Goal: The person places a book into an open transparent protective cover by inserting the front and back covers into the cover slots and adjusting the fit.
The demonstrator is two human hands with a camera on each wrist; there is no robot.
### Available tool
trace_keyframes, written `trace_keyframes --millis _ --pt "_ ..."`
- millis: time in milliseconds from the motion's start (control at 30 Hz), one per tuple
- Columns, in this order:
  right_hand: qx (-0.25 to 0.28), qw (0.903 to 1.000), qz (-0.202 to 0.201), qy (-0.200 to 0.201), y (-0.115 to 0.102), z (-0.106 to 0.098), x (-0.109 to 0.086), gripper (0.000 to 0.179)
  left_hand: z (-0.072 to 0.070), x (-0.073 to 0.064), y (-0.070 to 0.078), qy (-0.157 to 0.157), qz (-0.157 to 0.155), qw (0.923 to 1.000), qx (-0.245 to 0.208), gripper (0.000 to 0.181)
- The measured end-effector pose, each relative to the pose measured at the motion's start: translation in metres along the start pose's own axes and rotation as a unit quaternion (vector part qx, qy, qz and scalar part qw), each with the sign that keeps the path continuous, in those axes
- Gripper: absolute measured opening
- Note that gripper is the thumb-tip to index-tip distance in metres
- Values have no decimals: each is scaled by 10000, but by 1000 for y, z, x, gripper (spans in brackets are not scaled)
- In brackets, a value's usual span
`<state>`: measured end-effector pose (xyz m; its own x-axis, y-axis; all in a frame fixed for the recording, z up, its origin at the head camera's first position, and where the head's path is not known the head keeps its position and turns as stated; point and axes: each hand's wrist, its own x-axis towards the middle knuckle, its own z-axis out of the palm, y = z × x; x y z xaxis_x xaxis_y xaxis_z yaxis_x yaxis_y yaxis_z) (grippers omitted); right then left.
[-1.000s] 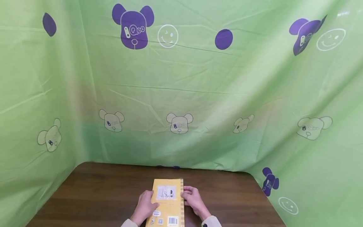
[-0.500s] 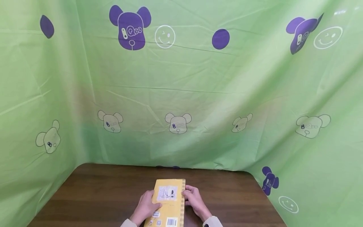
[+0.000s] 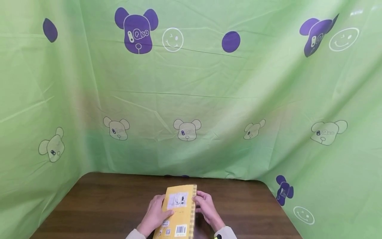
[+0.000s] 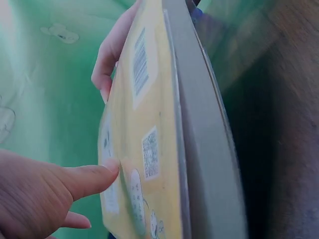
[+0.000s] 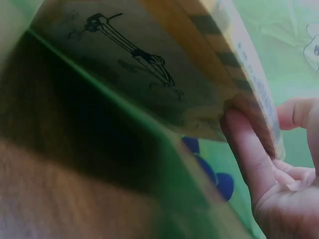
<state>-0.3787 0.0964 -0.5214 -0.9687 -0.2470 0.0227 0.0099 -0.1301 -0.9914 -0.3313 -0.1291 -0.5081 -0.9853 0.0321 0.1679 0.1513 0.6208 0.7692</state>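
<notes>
A yellow book (image 3: pixel 179 212) with a striped spine, a small picture and a barcode on its upper cover is tilted up off the brown table (image 3: pixel 104 199). My left hand (image 3: pixel 158 212) grips its left edge, with the thumb (image 4: pixel 84 178) pressed on the cover. My right hand (image 3: pixel 201 200) holds the spine side, its fingers (image 5: pixel 246 149) curled under the edge. The right wrist view shows the book's underside (image 5: pixel 149 64), raised above the table with a dark gap beneath. The fingers of the left hand under the book are hidden.
A green cloth (image 3: pixel 191 99) printed with purple bears and smiley faces hangs as walls at the back and on both sides of the table. The table's rounded far corners meet the cloth. Nothing else lies on the wood.
The book has come up from lying flat, its far end now raised and tilted. Both hands moved up slightly with it and kept their hold on its edges.
</notes>
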Motion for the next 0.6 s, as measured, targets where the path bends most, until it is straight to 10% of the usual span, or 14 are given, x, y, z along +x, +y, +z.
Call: trace_keyframes --millis 400,600 --pt "-276 9992 -58 300 -27 5 -1 44 -7 -11 43 817 991 9883 820 39" --pt "-477 9977 -132 455 -43 8 -1 43 -10 -10 68 339 1207 9900 652 28"
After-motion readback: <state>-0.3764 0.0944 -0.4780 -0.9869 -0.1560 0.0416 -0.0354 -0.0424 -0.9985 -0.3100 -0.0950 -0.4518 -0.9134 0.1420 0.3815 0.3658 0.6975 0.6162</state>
